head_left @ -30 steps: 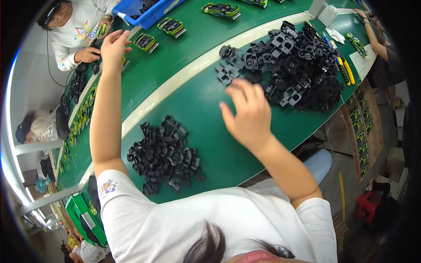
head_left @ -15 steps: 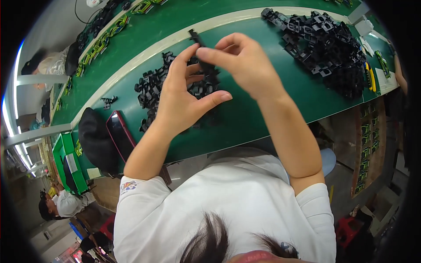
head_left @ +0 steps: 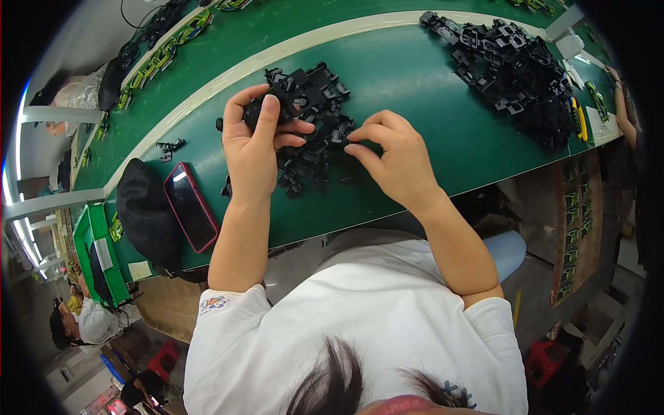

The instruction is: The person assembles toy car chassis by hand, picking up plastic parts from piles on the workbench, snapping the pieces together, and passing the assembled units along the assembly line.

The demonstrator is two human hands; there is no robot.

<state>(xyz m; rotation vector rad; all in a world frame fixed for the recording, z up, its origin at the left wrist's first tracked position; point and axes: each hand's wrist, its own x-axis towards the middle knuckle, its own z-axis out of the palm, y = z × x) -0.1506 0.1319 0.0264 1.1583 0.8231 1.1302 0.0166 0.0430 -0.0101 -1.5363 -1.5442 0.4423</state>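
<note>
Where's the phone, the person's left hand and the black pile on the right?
Phone (head_left: 192, 207): head view, middle of its dark screen.
Left hand (head_left: 252, 149): head view, near the thumb's base.
Black pile (head_left: 510, 75): head view, parts around its middle.

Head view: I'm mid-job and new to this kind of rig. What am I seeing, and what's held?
There is no machine: these are a person's bare hands, seen by a wide fisheye camera worn on the head, so straight edges bend. The left hand holds a black part, partly covered. The right hand is beside the smaller pile of black parts; whether it pinches one is unclear. The green table also bears a larger pile to the right and, to the left, a phone beside a black mesh item.
</note>
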